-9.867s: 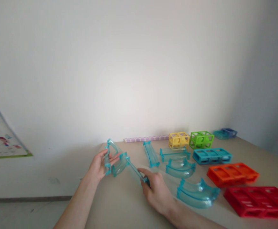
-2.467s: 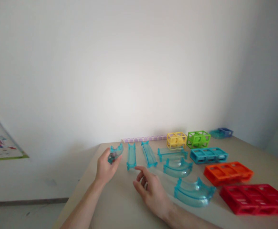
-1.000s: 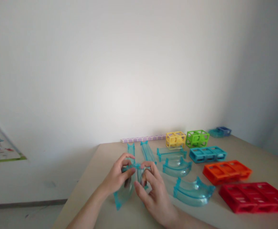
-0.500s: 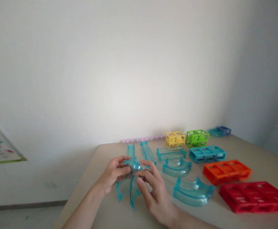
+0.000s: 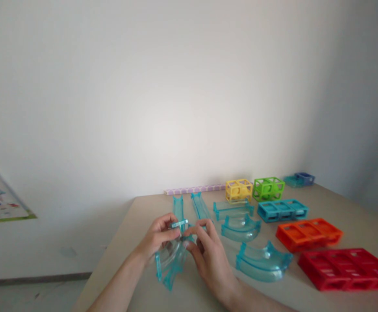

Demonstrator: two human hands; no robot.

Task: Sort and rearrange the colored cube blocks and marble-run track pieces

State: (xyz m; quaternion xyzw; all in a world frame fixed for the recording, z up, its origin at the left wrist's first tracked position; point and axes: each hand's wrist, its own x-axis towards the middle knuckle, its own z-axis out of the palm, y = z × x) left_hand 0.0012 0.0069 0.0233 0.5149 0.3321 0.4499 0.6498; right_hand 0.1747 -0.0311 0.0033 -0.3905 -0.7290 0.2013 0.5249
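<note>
Thumb and fingers of my left hand (image 5: 158, 239) pinch a translucent blue curved track piece (image 5: 172, 255) near its upper end. My right hand (image 5: 208, 255) closes its thumb and fingers on the right side of the translucent blue plastic there. Two track pieces seem to overlap between the hands, but their outlines blend and the hands cover the joint. Just beyond the hands lie two straight track pieces, one on the left (image 5: 178, 207) and one on the right (image 5: 201, 206).
To the right lie a short straight track (image 5: 233, 211) and two curved tracks, one farther (image 5: 240, 232) and one nearer (image 5: 263, 264). Frame blocks in yellow (image 5: 238, 190), green (image 5: 268, 188), blue (image 5: 282, 211), orange (image 5: 308, 236) and red (image 5: 347, 268) line the table's right side.
The held track plastic has turned between my hands, its lower ends now pointing more to the lower left. Both hands stay in nearly the same place. The other pieces have not moved.
</note>
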